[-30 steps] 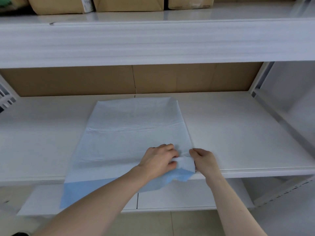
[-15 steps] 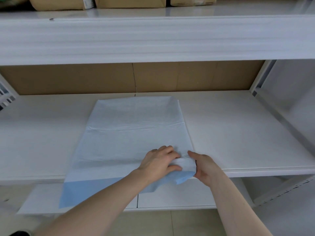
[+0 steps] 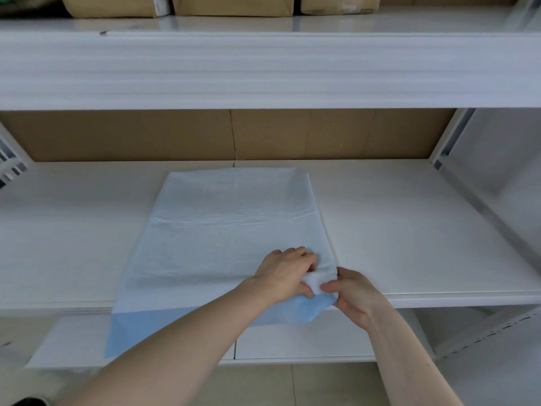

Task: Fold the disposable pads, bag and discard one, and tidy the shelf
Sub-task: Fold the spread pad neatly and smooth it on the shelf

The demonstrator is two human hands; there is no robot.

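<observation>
Hands, L hand (image 3: 285, 271) & R hand (image 3: 352, 291), both pinching pad (image 3: 228, 230) near-right corner at shelf (image 3: 409, 230) edge.

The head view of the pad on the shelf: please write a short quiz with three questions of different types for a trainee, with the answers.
1. True or false: the pad lies fully on the shelf.
2. Which corner do the left hand and right hand pinch? A) far left B) near right C) far right
3. Fill in: the boxes on the upper shelf are made of ____.

Key: 1 false, its near edge hangs over the front; 2 B; 3 cardboard.
</observation>
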